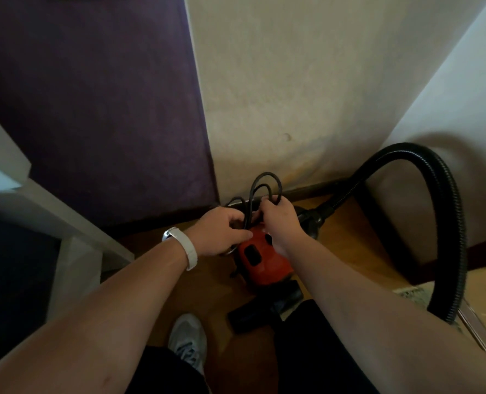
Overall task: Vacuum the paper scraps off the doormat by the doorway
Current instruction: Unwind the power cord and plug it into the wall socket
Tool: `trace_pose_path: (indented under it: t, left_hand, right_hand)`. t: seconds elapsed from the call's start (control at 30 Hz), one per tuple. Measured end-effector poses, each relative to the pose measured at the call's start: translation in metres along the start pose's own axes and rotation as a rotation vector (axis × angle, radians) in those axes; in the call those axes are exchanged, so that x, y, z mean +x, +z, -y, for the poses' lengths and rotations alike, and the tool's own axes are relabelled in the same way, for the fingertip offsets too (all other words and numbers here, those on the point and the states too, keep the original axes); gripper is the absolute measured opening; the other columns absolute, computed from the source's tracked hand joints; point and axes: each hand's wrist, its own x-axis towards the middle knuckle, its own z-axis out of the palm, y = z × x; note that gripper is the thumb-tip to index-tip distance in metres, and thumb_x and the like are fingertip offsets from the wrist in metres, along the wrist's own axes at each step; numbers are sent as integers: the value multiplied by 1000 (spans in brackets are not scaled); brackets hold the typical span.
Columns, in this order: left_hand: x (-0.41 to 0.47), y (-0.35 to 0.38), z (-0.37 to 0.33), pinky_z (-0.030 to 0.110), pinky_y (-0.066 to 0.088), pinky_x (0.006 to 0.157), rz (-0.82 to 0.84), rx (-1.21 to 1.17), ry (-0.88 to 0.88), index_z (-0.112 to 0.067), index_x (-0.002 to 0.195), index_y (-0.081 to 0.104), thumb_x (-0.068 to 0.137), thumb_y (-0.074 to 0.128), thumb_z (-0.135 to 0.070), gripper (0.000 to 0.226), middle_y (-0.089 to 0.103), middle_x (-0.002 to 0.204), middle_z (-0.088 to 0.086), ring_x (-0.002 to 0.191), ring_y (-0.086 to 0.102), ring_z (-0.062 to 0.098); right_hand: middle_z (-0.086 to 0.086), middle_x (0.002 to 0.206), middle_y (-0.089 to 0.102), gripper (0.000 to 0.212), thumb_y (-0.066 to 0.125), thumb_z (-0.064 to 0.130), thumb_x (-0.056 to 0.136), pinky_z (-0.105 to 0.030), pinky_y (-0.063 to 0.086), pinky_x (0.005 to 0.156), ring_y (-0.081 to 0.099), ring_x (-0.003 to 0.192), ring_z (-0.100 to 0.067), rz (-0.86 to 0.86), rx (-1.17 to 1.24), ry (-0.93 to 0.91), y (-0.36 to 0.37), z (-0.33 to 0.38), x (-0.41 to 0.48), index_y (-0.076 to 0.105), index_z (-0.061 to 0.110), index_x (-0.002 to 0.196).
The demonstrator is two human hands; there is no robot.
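The vacuum [260, 257], a glossy red plastic canister, sits on the wood floor [349, 245] in the corner. A pale patterned strip at right is likely the mat [412, 295]. The left hand [219, 231] curls round the black cord [266, 183] and the right hand [278, 220] pinches its loops. Tugged, those springy loops could knot. The ribbed hose [446, 194] might snag.
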Motion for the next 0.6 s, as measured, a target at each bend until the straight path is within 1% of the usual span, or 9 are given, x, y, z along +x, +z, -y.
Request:
trace_pose_path:
  t: [0.07, 0.13, 0.2, 0.27, 0.33, 0.4, 0.5, 0.53, 0.6]
  left_hand:
    - [1, 0, 1, 39, 58, 79, 7, 30, -32, -21, 90, 69, 87, 73, -36, 17, 71, 91, -1, 82, 68, 15]
    - [1, -1, -2, 30, 53, 67, -35, 52, -47, -18, 87, 70, 84, 70, -50, 32, 69, 80, -5, 70, 63, 10]
    - [2, -4, -7, 30, 45, 57, -181, 10, -62, -7, 79, 67, 85, 65, -58, 51, 61, 66, -1, 56, 52, 11]
    - [6, -9, -13, 36, 45, 56, -353, -104, -34, 0, 78, 63, 89, 61, -54, 55, 58, 65, 8, 57, 50, 14]
    - [10, -15, -19, 43, 52, 64, -481, -224, -14, -3, 83, 65, 95, 57, -43, 43, 66, 76, 14, 66, 56, 17]
    - [17, -18, -20, 37, 51, 69, -543, -231, -28, -13, 96, 66, 97, 55, -37, 27, 68, 93, 9, 79, 61, 15]
    - [24, -16, -24, 22, 47, 76, -432, -252, 5, -23, 132, 54, 100, 55, -27, 32, 59, 118, -1, 100, 59, 8]
    - [26, -14, -25, 16, 47, 73, -379, -311, 23, -22, 131, 54, 102, 53, -21, 29, 62, 110, -1, 91, 61, -1]
    - [27, -10, -27, 7, 39, 53, -303, -319, 29, -23, 110, 63, 104, 49, -21, 16, 61, 74, -11, 55, 53, -8]
  right_hand:
    - [-14, 77, 61, 14, 47, 18, 99, -50, 55, 77, 61, 73, -30, 1, -30, -30, -3, 4, 0, 60, 13, 98]
    - [-10, 69, 55, 15, 45, 19, 101, -46, 51, 71, 57, 65, -26, 17, -12, -63, -9, 10, -3, 58, 15, 94]
    - [-1, 60, 46, 18, 43, 16, 102, -39, 41, 63, 47, 56, -18, 48, 17, -97, -15, 19, -8, 58, 17, 92]
    - [2, 57, 43, 19, 42, 12, 101, -34, 37, 58, 42, 52, -15, 87, 2, -135, -21, 27, -13, 58, 16, 91]
    - [3, 55, 40, 19, 42, 7, 98, -35, 37, 58, 40, 50, -16, 151, -26, -196, -28, 33, -16, 56, 12, 85]
    - [0, 54, 37, 17, 43, 4, 95, -38, 38, 61, 37, 51, -19, 215, -49, -240, -32, 37, -20, 52, 8, 82]
    - [1, 50, 31, 20, 40, -3, 91, -32, 33, 54, 31, 48, -19, 312, -49, -252, -36, 45, -28, 49, 9, 78]
    - [2, 48, 30, 24, 38, -6, 89, -29, 32, 51, 29, 46, -18, 341, -49, -246, -37, 49, -31, 49, 10, 75]
    - [4, 46, 29, 30, 34, -10, 87, -27, 33, 49, 28, 41, -16, 383, -56, -229, -41, 56, -35, 51, 11, 74]
